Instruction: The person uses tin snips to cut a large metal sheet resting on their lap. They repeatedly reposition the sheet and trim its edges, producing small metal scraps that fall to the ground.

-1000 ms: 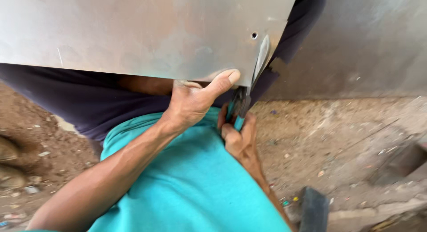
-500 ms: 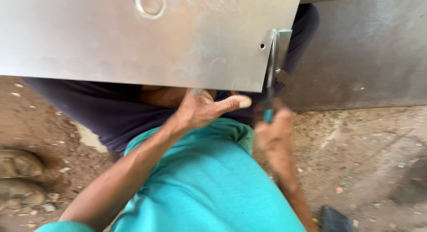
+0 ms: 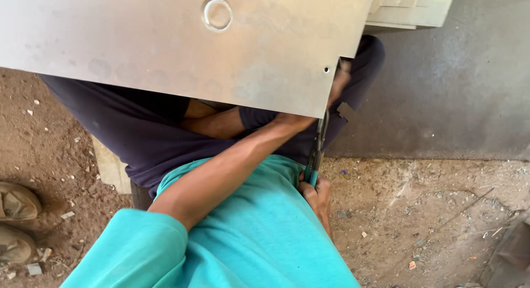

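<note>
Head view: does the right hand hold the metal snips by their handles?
Yes: the right hand grips the teal handles of the snips, whose blades reach the metal sheet's edge.

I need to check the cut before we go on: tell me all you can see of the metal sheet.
The metal sheet is flat, dull grey, smudged and faintly stained. A pressed round ring sits near its top middle and a small hole near its right edge. It lies tilted across the person's lap, hiding the knees. The left hand goes under its lower edge, out of sight. The snips, held by the right hand, meet its lower right corner. Pale folded panels lie beyond its upper right corner.
</note>
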